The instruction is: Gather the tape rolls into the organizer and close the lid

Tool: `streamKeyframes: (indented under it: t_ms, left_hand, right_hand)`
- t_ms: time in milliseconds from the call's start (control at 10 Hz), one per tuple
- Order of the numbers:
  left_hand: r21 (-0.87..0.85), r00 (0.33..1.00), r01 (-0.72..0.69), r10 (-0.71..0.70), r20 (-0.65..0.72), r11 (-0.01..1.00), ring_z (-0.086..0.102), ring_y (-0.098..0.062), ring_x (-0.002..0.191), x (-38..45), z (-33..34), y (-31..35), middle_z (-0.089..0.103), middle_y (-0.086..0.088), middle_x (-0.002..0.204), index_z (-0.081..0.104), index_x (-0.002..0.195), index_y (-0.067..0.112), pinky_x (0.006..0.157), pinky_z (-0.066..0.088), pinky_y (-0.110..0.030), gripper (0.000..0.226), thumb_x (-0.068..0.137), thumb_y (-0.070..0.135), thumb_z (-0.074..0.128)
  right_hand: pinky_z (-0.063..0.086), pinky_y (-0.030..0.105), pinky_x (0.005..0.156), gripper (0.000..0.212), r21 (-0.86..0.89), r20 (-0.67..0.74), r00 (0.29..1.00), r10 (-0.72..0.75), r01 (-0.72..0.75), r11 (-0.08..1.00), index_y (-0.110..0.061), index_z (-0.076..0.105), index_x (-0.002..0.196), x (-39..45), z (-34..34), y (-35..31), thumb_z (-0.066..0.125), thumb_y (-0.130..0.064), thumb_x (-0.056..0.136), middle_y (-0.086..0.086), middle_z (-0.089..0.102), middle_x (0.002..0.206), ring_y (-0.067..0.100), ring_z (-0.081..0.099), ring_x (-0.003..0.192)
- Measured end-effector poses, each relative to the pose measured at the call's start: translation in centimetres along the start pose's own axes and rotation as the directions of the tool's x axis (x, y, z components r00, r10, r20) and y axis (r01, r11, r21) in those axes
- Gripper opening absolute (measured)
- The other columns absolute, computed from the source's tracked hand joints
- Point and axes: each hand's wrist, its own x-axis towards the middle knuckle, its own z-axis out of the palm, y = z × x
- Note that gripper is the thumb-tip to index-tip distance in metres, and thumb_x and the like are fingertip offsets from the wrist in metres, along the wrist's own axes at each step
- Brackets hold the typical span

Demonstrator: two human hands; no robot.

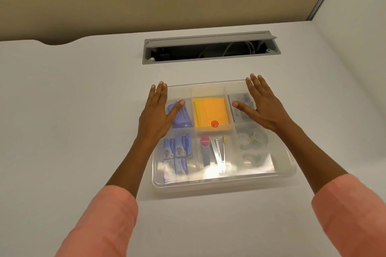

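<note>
A clear plastic organizer (pixel 223 183) with several compartments sits on the white desk, its see-through lid (pixel 208 87) lying flat over it. Pale tape rolls (pixel 253 139) lie in the right compartments, seen through the lid. My left hand (pixel 157 115) rests flat on the lid's far left part, fingers spread, thumb pointing inward. My right hand (pixel 261 103) lies flat on the far right part, fingers spread. Neither hand holds anything.
Under the lid are orange sticky notes (pixel 211 113), a purple stapler (pixel 180 119), blue staple boxes (pixel 179 152) and staple removers (pixel 215 151). An open grey cable slot (pixel 211 48) is set into the desk behind the organizer. A beige partition stands at the back.
</note>
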Motion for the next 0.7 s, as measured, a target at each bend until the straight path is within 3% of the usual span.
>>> streamKeyframes:
  t_ms: [200, 500, 600, 700]
  left_hand:
    - [0.005, 0.999, -0.028, 0.028, -0.029, 1.000, -0.003, -0.019, 0.145, -0.1, 0.0, -0.2, 0.006, -0.003, 0.157, 0.008, 0.144, 0.017, 0.115, 0.017, -0.047, 0.073, 0.088, 0.054, 0.035]
    - [0.032, 0.997, 0.024, -0.022, -0.071, 0.999, -0.002, -0.024, 0.145, -1.0, -0.7, 0.1, 0.004, -0.008, 0.157, 0.014, 0.143, 0.013, 0.117, 0.005, -0.042, 0.064, 0.092, 0.047, 0.035]
    - [0.070, 0.996, -0.001, 0.007, -0.084, 0.998, -0.003, -0.024, 0.145, -1.4, -1.4, 0.7, 0.003, -0.009, 0.157, 0.013, 0.143, 0.012, 0.118, 0.002, -0.040, 0.065, 0.093, 0.046, 0.034]
    - [0.092, 0.991, -0.058, 0.068, -0.117, 0.994, -0.005, -0.025, 0.145, -1.7, -2.7, 2.4, 0.002, -0.010, 0.157, 0.012, 0.144, 0.012, 0.117, -0.001, -0.038, 0.065, 0.093, 0.046, 0.033]
  right_hand:
    - [0.006, 0.048, 0.118, 0.097, -0.029, -0.003, 1.000, -0.015, 0.015, 0.999, -0.016, 0.004, 0.145, -0.2, 0.0, -0.2, 0.027, -0.074, 0.071, 0.005, -0.001, 0.158, 0.022, -0.007, 0.145]
    - [0.006, 0.049, 0.118, 0.069, 0.131, -0.054, 0.998, -0.038, 0.044, 0.990, -0.021, 0.016, 0.144, -1.1, -1.3, -1.0, 0.045, -0.049, 0.088, 0.006, 0.006, 0.158, 0.023, -0.001, 0.145]
    - [0.009, 0.049, 0.117, 0.064, 0.182, -0.101, 0.994, -0.041, 0.059, 0.982, -0.022, 0.020, 0.143, -1.9, -2.5, -2.0, 0.045, -0.046, 0.089, 0.005, 0.012, 0.157, 0.023, 0.005, 0.145]
    - [0.022, 0.045, 0.114, 0.054, 0.315, -0.294, 0.956, -0.006, 0.103, 0.943, -0.020, 0.034, 0.138, -3.6, -5.7, -3.5, 0.048, -0.041, 0.090, 0.007, 0.033, 0.150, 0.024, 0.027, 0.140]
